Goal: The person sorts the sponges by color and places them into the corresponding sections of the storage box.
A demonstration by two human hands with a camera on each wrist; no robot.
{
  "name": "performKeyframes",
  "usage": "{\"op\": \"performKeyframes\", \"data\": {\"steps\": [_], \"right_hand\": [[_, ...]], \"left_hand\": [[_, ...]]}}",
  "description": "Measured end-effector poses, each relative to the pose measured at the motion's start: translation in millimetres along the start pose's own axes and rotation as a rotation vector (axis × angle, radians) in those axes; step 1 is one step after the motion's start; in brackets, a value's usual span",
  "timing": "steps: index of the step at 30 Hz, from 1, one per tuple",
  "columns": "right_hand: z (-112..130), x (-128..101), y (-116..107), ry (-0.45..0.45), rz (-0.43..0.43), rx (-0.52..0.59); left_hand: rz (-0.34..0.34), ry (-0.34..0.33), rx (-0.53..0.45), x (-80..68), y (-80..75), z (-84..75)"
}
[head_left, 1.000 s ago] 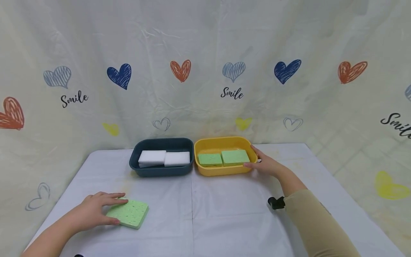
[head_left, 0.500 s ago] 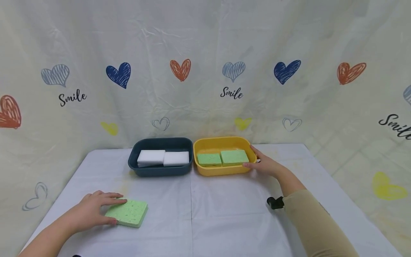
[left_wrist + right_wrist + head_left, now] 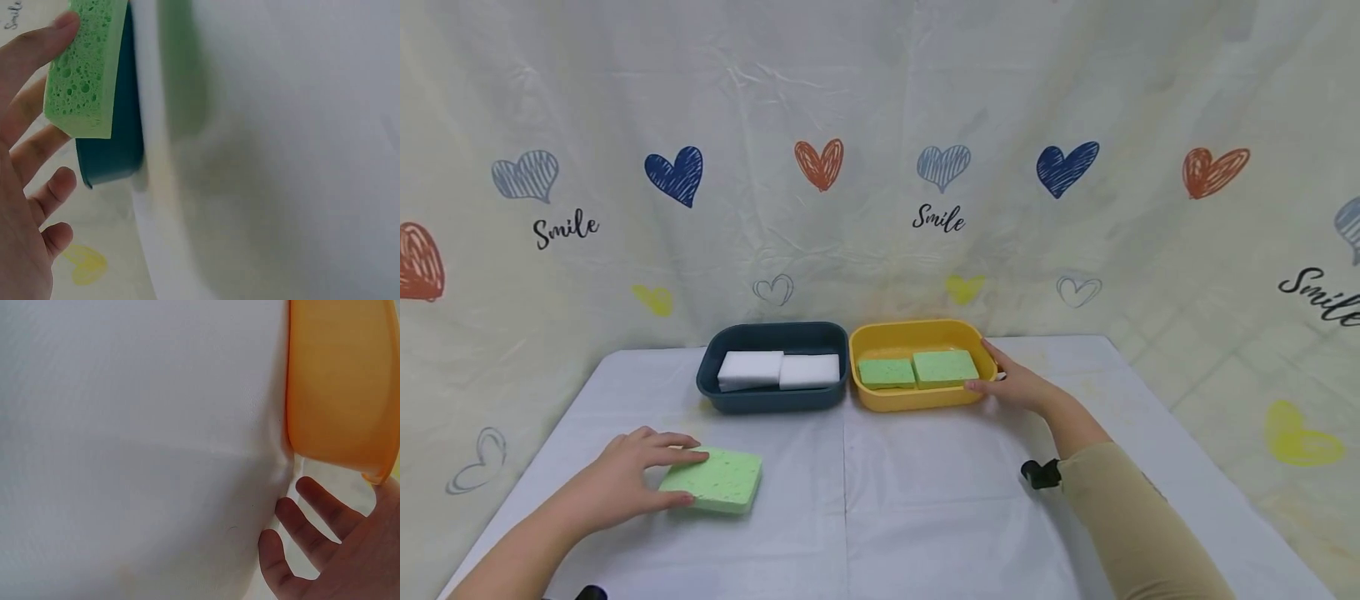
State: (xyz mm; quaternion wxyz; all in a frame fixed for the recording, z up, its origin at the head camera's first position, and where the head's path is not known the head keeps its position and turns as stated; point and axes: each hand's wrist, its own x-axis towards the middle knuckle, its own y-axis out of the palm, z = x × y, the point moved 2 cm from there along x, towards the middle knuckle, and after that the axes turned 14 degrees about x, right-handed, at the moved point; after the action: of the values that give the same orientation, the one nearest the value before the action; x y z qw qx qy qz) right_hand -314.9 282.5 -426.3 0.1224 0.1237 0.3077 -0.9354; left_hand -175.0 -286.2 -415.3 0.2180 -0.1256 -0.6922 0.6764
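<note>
A green sponge (image 3: 726,481) sits low over the white table at the front left. My left hand (image 3: 688,477) pinches its left end, thumb on the near side and fingers on top. The left wrist view shows my thumb (image 3: 37,44) pressed on the porous green sponge (image 3: 84,75). My right hand (image 3: 988,367) rests against the right end of the yellow tub (image 3: 917,327), with its thumb at the front rim. Two green sponges (image 3: 887,372) (image 3: 945,367) lie in that tub. In the right wrist view my fingers (image 3: 312,512) hang spread and loose beside the yellow tub (image 3: 340,381).
A dark teal tub (image 3: 775,400) with two white sponges (image 3: 750,369) (image 3: 809,372) stands against the yellow tub's left side. It also shows behind the sponge as the teal tub (image 3: 122,156). A heart-printed curtain closes off the back. The white table (image 3: 925,517) spreads in front.
My left hand has carried the green sponge a little to the right and farther from me. My right hand has stayed at the yellow tub.
</note>
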Motion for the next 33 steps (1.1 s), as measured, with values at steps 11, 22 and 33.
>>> {"op": "performKeyframes", "data": {"steps": [11, 22, 33], "right_hand": [[-5, 2, 0, -0.002, -0.006, 0.007], [-5, 2, 1, 0.006, -0.009, 0.016], [-6, 3, -1, -0.001, -0.014, 0.013]], "left_hand": [[-0.135, 0.077, -0.009, 33.4, -22.4, -22.6], [-0.13, 0.11, -0.1, 102.7, -25.9, -62.4], [-0.108, 0.082, -0.201, 173.9, -9.9, -105.9]]}}
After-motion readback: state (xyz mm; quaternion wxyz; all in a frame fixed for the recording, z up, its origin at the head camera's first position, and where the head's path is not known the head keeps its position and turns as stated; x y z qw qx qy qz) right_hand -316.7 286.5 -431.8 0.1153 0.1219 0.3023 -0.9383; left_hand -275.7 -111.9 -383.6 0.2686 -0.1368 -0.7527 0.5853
